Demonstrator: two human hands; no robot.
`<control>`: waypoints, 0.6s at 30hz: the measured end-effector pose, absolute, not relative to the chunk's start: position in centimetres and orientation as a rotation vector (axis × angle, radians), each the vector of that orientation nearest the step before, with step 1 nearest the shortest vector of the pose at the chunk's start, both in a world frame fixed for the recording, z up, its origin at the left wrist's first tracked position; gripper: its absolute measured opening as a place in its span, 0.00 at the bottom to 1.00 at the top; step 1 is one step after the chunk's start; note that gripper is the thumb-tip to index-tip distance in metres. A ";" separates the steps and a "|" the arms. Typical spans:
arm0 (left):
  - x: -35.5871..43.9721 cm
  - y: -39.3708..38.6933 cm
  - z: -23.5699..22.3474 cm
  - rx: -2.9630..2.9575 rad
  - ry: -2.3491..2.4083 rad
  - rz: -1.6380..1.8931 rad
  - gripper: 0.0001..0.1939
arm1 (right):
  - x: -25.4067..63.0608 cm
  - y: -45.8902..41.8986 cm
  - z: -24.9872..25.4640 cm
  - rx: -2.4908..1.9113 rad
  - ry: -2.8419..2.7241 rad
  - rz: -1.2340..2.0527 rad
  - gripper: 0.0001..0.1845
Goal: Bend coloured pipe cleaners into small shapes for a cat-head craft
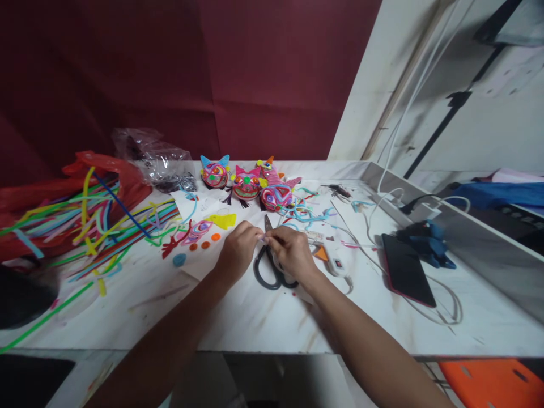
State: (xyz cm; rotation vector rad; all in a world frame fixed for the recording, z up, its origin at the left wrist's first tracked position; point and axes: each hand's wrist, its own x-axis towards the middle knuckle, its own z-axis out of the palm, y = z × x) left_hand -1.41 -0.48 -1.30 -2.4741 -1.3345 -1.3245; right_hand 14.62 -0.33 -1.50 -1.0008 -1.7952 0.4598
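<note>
- White marbled surface [365, 331] is backed by a dark red sheet [272, 73].
- A tiny pale-purple piece [262, 239] is pinched between the closed fingertips of the left hand [240, 250] and the right hand [293, 249], above black-handled metal scissors [267, 277].
- Colourful eared, animal-faced figures [246, 184] are grouped beyond the hands.
- Multicoloured fuzzy strips [91, 218] are heaped by a red plastic bag [131, 175] on the left.
- A flat black phone [407, 271] is seen on the right.
</note>
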 end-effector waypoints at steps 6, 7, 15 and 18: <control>-1.5 -0.5 -0.9 -2.400 -1.439 -1.464 0.10 | 14.4 -0.4 -1.4 -1.092 -1.663 0.604 0.08; -1.5 -0.6 -0.9 -2.388 -1.490 -1.471 0.10 | 14.3 -0.4 -1.5 -1.091 -1.636 0.622 0.09; -0.9 -0.5 -1.0 -2.321 -1.812 -1.816 0.07 | 13.1 -0.6 -2.0 -1.031 -1.317 0.817 0.09; -0.8 -0.4 -1.3 -2.282 -1.833 -1.872 0.07 | 12.5 -0.6 -2.2 -1.012 -1.194 0.972 0.09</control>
